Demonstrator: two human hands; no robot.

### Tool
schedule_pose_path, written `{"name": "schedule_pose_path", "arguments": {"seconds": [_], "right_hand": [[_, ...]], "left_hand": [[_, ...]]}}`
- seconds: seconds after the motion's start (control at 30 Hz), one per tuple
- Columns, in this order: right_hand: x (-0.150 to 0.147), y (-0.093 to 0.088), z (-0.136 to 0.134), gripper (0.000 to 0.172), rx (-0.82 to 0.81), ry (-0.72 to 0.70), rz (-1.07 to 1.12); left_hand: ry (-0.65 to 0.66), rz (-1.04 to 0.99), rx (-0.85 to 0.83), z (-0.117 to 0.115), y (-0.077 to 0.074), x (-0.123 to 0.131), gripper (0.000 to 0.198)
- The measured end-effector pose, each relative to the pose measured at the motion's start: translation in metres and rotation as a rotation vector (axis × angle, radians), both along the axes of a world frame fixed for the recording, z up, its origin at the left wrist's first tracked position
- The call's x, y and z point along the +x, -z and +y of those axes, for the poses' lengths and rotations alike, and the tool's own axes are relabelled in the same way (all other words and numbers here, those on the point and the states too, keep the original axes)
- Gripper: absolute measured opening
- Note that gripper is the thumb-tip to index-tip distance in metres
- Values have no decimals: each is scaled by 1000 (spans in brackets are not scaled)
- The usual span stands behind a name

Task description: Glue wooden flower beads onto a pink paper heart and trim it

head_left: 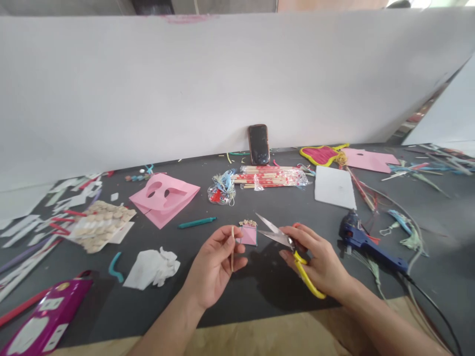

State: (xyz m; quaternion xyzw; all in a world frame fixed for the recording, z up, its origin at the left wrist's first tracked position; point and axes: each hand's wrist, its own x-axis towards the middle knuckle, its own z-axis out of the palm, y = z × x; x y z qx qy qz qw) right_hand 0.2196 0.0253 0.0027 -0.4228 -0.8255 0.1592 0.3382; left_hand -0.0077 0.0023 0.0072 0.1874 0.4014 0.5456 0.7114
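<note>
My left hand pinches a thin wooden stick upright between thumb and fingers. My right hand grips yellow-handled scissors, blades open and pointing left toward the stick. Just beyond both hands, a small pink paper piece topped with tiny beads lies on the dark mat.
Blue glue gun with cable lies at right. Crumpled tissue, teal pen, pink cut-out paper, white foam sheet, packet of sticks and a phone leaning on the white board surround the hands. Scraps litter the left and right.
</note>
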Motion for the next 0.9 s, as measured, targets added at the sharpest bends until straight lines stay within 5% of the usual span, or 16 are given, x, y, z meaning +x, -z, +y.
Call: {"name": "schedule_pose_path", "arguments": {"seconds": [0.27,0.9], "right_hand": [[0,-3,-1,30,-25,-32,6],[1,-3,0,30,-65,-57,-2]], "left_hand": [[112,82,57,-5,6,1,18],[64,108,57,-6,-1,5,20]]}}
